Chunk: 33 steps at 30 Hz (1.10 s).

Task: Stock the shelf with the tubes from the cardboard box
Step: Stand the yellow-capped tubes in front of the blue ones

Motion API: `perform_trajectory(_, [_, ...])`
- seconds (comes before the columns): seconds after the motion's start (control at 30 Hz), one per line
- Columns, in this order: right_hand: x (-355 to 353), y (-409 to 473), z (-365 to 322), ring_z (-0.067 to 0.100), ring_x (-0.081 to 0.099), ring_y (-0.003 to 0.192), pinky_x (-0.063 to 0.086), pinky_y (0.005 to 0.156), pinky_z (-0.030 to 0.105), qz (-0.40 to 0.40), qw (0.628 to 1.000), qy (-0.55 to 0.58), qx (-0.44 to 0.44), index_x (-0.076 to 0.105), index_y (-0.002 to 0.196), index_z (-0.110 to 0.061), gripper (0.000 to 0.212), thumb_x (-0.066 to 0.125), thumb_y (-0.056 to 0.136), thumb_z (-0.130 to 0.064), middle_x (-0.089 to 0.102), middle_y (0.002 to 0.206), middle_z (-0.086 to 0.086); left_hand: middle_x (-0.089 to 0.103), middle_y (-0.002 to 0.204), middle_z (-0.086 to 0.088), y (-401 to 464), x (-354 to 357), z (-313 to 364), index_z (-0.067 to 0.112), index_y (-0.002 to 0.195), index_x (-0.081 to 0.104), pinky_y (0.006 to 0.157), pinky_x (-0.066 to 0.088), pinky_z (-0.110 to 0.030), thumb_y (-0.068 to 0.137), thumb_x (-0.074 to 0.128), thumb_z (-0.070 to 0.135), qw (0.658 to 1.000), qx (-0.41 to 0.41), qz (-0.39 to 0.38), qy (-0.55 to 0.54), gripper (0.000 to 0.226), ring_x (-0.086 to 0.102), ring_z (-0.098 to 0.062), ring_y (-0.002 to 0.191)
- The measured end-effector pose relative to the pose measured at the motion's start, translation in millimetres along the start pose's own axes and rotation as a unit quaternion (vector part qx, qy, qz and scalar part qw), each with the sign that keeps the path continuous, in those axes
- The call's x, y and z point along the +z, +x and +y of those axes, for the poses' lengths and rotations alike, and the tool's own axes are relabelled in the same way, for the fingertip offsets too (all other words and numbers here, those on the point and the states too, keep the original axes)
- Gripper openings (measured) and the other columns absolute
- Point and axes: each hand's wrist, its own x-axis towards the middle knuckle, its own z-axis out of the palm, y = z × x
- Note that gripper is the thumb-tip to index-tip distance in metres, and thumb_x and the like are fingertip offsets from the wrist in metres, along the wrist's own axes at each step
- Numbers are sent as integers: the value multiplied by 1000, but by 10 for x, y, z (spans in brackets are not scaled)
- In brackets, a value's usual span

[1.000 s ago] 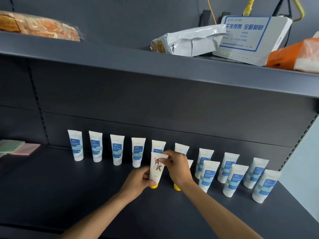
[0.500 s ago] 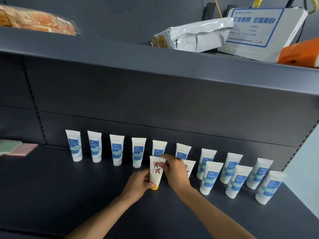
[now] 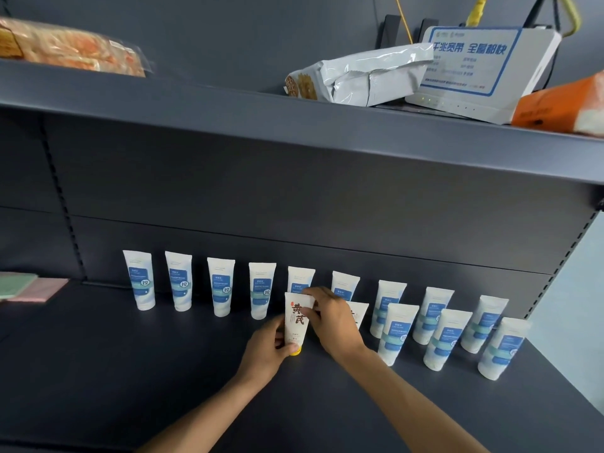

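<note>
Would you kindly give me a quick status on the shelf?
Both hands, left hand and right hand, holding cream tube, yellow cap down on shelf. Blue-label tubes standing behind. Nothing blocking.

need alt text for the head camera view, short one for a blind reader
Both hands stand a cream tube with a yellow cap on a dark shelf: left hand at its base, right hand pinching its top. White-and-blue tubes line up behind.

Lower shelf (image 3: 130,371), dark grey: back row of white-and-blue tubes (image 3: 221,287) standing cap-down; front row of four more (image 3: 445,339) at right. Cream tube with yellow cap (image 3: 295,322) upright mid-shelf, a second cream tube (image 3: 357,314) just beside it. Green and pink pads (image 3: 29,287) far left.
</note>
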Motion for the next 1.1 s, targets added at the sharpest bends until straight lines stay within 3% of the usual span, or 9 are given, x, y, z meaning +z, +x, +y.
perform_trajectory(0.07, [-47,-50,-7,19,67,95,53,86,30,12,1000,-4,-4,59,130,-14,40,68,91,-16,63,122,3,62,125,22,-35,-11,4,34,140,48,94,54,-24,81,78,19,1000,12,23,-6,68,61,6,110])
perform_trajectory(0.23, [-208,-219,6,19,63,108,52,92,31,48,997,-26,-48,53,135,-17,47,68,90,-18,63,122,1,49,137,18,-182,-148,18,29,145,40,98,45,-19,80,82,24,994,58,89,27,78,51,-1,123])
perform_trajectory(0.37, [-340,-403,10,16,57,117,48,98,28,55,996,-43,-48,51,138,-19,48,66,92,-20,59,131,-3,48,142,11,-295,-323,122,26,142,44,105,46,-32,82,79,26,973,158,128,108,70,47,-6,130])
perform_trajectory(0.43, [-392,-514,27,15,55,120,48,98,30,55,996,-53,-48,51,138,-20,47,64,93,-23,57,133,-5,47,143,10,-354,-393,212,23,142,45,111,41,-30,83,78,27,961,202,131,138,68,44,-7,132])
perform_trajectory(0.57, [-515,-764,80,15,58,107,48,89,25,64,994,-77,-34,51,137,-20,45,63,95,-24,56,131,-8,44,145,11,-436,-443,423,21,142,46,113,31,-19,86,75,29,941,268,96,182,64,39,-6,133])
perform_trajectory(0.63, [-592,-903,114,14,56,107,52,86,30,73,993,-92,-25,51,137,-22,45,64,94,-26,55,130,-11,44,145,12,-454,-402,526,22,142,46,113,27,-16,88,73,29,934,286,75,198,62,39,-7,133])
perform_trajectory(0.77, [-794,-1211,218,12,49,123,49,94,29,86,988,-129,-11,51,137,-20,48,65,93,-29,56,132,-10,43,144,11,-490,-180,727,23,143,46,113,34,-23,89,70,34,919,320,36,225,60,39,-8,133])
perform_trajectory(1.1, [-1468,-2310,823,17,49,126,49,96,32,87,976,-191,62,49,139,-19,50,61,94,-39,54,137,-6,45,141,10,-785,1046,1275,23,140,49,112,38,-26,90,69,38,902,372,-71,205,56,41,-9,132])
